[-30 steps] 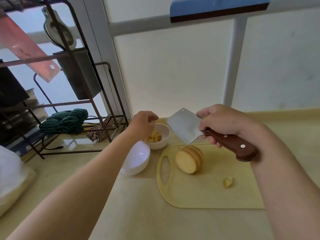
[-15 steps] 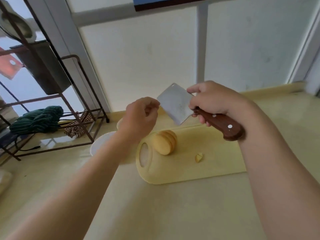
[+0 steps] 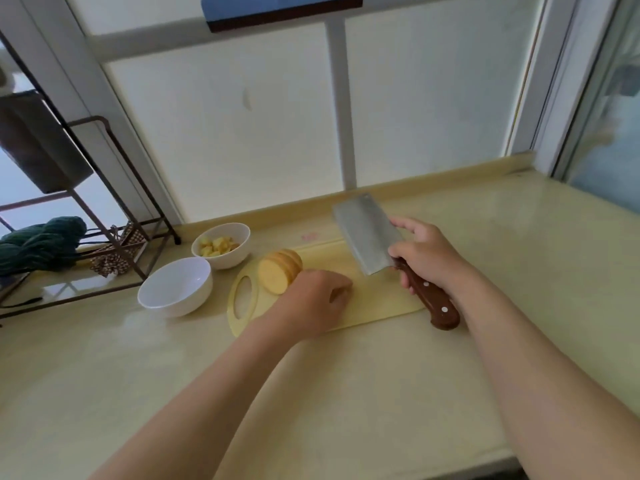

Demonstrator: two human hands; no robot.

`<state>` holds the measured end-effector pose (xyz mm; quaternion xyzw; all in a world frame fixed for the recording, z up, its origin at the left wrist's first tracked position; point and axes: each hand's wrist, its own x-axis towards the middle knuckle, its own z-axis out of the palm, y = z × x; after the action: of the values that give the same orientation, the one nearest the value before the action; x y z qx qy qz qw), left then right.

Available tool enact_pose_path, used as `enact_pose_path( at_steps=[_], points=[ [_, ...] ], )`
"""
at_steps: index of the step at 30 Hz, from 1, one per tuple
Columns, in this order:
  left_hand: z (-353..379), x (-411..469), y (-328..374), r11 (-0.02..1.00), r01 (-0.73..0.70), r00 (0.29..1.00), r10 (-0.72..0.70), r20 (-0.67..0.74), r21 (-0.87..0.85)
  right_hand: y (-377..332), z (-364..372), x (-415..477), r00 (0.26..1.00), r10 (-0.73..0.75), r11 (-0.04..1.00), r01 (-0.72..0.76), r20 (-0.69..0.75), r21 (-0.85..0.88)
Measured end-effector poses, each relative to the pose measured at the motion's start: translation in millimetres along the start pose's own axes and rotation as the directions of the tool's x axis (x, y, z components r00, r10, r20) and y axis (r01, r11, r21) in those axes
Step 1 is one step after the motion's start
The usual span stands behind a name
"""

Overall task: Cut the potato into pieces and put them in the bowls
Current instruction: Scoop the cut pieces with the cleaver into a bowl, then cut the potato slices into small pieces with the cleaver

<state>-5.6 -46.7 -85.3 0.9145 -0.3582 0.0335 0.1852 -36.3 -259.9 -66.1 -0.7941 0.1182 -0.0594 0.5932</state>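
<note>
While the empty bowl [image 3: 180, 306] and, behind it, the filled bowl [image 3: 232, 259] stand left of the board [image 3: 239, 327], I log the potato [image 3: 277, 275], sliced and fanned at the board's left end. My left hand [image 3: 311, 303] lies just right of it, fingers curled down; whether they pinch a piece I cannot tell. Cleaver [image 3: 367, 233]: held above the board, handle wrapped by my right hand [image 3: 426, 258]; I'd tuck fingertips, steady the slices, and lower the blade straight.
</note>
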Motion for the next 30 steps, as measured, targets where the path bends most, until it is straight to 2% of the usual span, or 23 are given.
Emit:
enact_pose_path(
  at_steps=[12, 14, 17, 21, 24, 26, 30],
  points=[
    [-6.6, -0.5, 3.5, 0.999, 0.041, 0.999, -0.041, 0.01, 0.006, 9.4, -1.7, 8.3, 0.998, 0.019, 0.999, -0.021, 0.056, 0.029],
    [-18.0, 0.1, 2.9, 0.999, 0.036, 0.999, -0.036, -0.035, -0.012, 9.6, -1.8, 8.4, 0.998, 0.02, 0.999, -0.022, 0.064, 0.029],
    [-54.9, 10.3, -9.1, 0.989, 0.134, 0.964, -0.144, -0.224, -0.058, 11.4, -1.0, 9.9, 0.997, 0.02, 0.999, -0.022, 0.071, 0.037],
    [-107.4, 25.9, -57.3, 0.94, 0.322, 0.856, -0.341, -0.389, -0.114, 13.5, 0.1, 13.8, 0.998, 0.015, 0.999, -0.017, 0.064, 0.037],
    [-119.3, 29.6, -99.7, 0.897, 0.426, 0.813, -0.437, -0.385, -0.118, 13.9, 0.9, 15.5, 0.998, 0.007, 0.999, -0.009, 0.066, 0.035],
    [-119.5, 28.5, -117.1, 0.875, 0.471, 0.81, -0.479, -0.338, -0.109, 13.4, 1.7, 16.6, 0.998, 0.002, 0.999, -0.004, 0.069, 0.033],
    [-121.9, 26.1, -126.2, 0.854, 0.491, 0.805, -0.521, -0.284, -0.174, 13.2, 2.6, 18.3, 0.998, -0.001, 1.0, -0.001, 0.066, 0.017]
  ],
)
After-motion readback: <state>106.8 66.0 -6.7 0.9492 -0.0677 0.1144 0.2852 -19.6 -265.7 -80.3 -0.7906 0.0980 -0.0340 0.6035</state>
